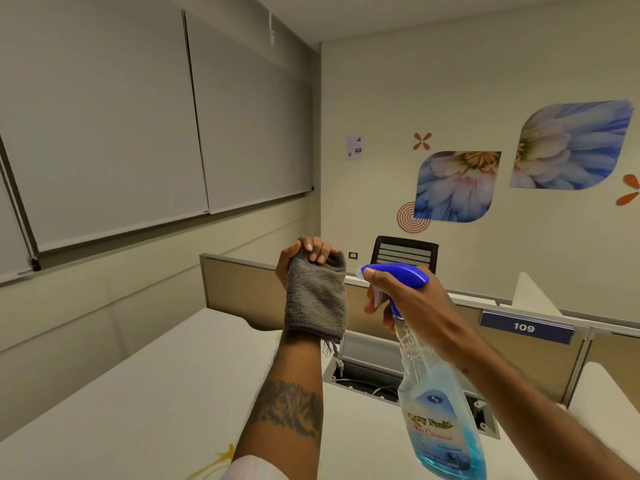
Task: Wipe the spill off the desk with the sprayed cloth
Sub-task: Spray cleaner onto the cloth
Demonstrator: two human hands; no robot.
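The right hand (398,299) grips a spray bottle (440,410), finger on trigger; the left hand (304,258) pinches a grey cloth (315,299) hanging above the white surface (138,393), yellow spill (214,462) at its near edge; blinds (138,133) and flower decals (457,185) beyond

Both forearms are bare from wrist to elbow. The left forearm (287,403) carries a dark, mottled tattoo band across its middle, toward 7 o'clock from the left hand (304,258). A pale, whitish sleeve edge (249,469) shows at the bottom. The right forearm (519,393) bears no markings, and the right hand (405,299) wears no rings.
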